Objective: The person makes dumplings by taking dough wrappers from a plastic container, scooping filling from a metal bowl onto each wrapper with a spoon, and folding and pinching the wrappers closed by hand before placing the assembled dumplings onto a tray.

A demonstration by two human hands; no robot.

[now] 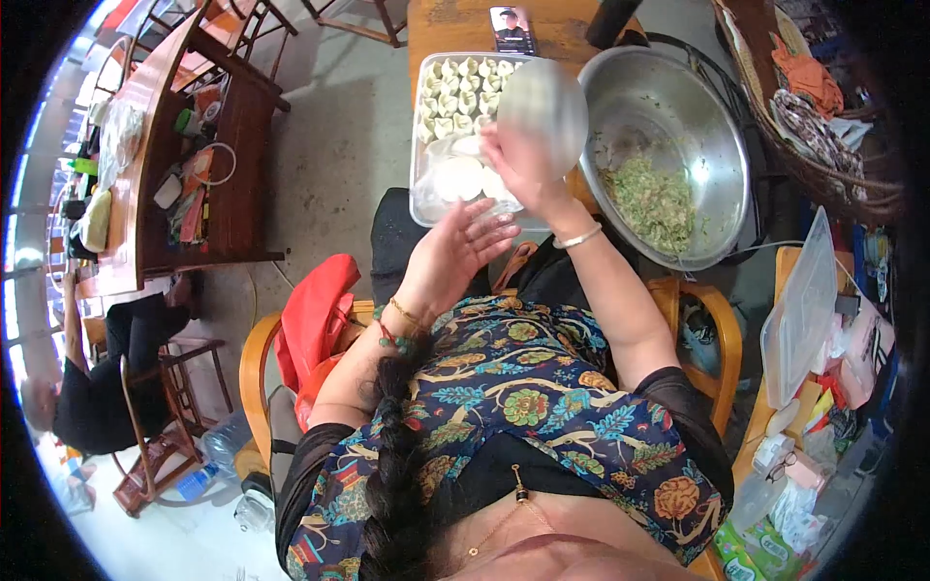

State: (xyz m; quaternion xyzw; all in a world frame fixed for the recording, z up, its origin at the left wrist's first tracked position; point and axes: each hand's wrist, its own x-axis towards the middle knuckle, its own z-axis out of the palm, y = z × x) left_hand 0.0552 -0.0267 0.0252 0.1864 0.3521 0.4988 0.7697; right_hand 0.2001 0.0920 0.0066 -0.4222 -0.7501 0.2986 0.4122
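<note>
A clear plastic tray [418, 184] holds rows of folded dumplings [468, 102] in its far part. Round white dumpling wrappers [458, 180] lie in plastic at its near end. My left hand [463, 242] is open, palm turned up and fingers stretched out, at the tray's near edge. My right hand [528, 174] reaches over the tray, its fingers bent together beside the wrappers and the dumplings. What they hold, if anything, is not clear. A blurred round patch covers the tray's right side and part of that hand.
A large metal basin [717, 145] with chopped green filling [654, 198] stands at the right. A phone [511, 29] lies on the wooden table [446, 24]. A clear lid [799, 310] leans at the right among packages. Another person [121, 378] sits by the left desk [145, 194].
</note>
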